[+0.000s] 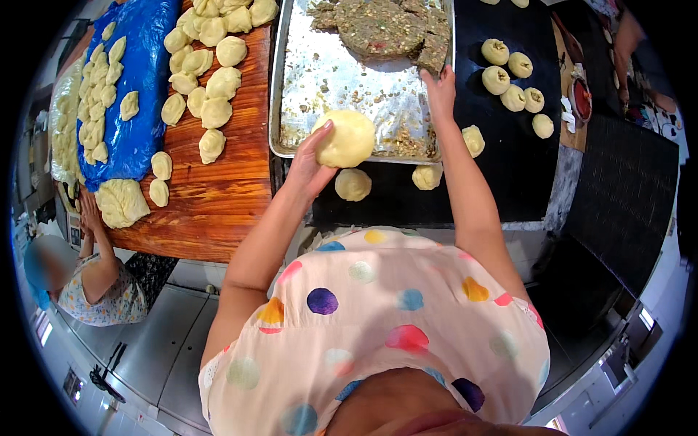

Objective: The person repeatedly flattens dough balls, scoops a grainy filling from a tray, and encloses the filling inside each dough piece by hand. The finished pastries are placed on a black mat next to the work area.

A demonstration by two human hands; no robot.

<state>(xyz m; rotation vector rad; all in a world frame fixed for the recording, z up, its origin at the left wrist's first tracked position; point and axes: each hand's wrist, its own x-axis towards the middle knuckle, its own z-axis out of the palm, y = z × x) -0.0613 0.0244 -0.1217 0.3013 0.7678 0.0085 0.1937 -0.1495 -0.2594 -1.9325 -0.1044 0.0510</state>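
Observation:
My left hand point(311, 166) cups a flattened round of pale dough point(345, 138) over the near edge of a metal tray point(294, 109). My right hand point(439, 86) reaches into the tray and touches the brown-green filling mass point(385, 29) at its far end; the fingertips are hidden in the filling. Two dough balls lie on the black counter just below the tray, one point(352, 184) under my left hand and another point(427, 176) to its right.
Several filled dough balls point(511, 76) sit on the black counter point(509, 167) at right. Many dough pieces point(211, 80) lie on a wooden board point(218, 196) and blue plastic sheet point(142, 65) at left. Another person point(94, 280) sits lower left, touching a dough lump point(122, 202).

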